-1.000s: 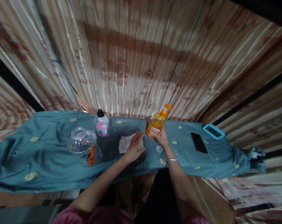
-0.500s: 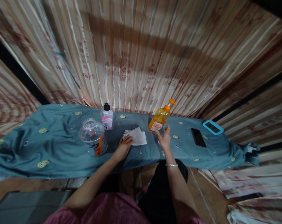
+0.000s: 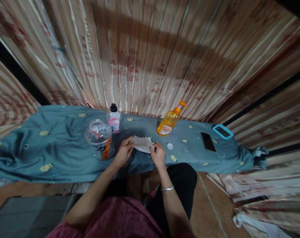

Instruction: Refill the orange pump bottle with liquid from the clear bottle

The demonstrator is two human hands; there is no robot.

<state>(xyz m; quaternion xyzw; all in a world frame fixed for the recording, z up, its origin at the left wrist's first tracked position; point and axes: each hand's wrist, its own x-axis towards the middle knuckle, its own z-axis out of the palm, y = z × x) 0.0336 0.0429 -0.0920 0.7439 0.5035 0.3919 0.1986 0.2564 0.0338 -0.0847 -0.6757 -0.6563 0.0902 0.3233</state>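
Observation:
A white cloth [image 3: 142,144] with a frayed far edge is held between both hands, just above the table. My left hand [image 3: 124,152] pinches its left end, and my right hand [image 3: 158,154] grips the right end with the thumb on top. Beyond my right hand stands an orange pump bottle [image 3: 168,125] with yellow-orange liquid. A small white disc [image 3: 169,146] lies on the tablecloth right of that hand. Left of my left hand is a clear plastic jar [image 3: 100,142] with an orange and black label. Behind the jar stands a clear bottle [image 3: 114,121] with a black cap and pink label.
A teal patterned cloth [image 3: 63,145] covers the long narrow table. Toward the right end lie a dark phone [image 3: 208,142] and a blue-framed digital timer [image 3: 223,131]. A striped curtain [image 3: 140,66] hangs directly behind the table. A grey box-like surface [image 3: 28,216] is low at left.
My right hand has moved left from beside the pump bottle and taken the cloth's right end. The cloth is lifted from the table, and the white disc now shows on the tablecloth.

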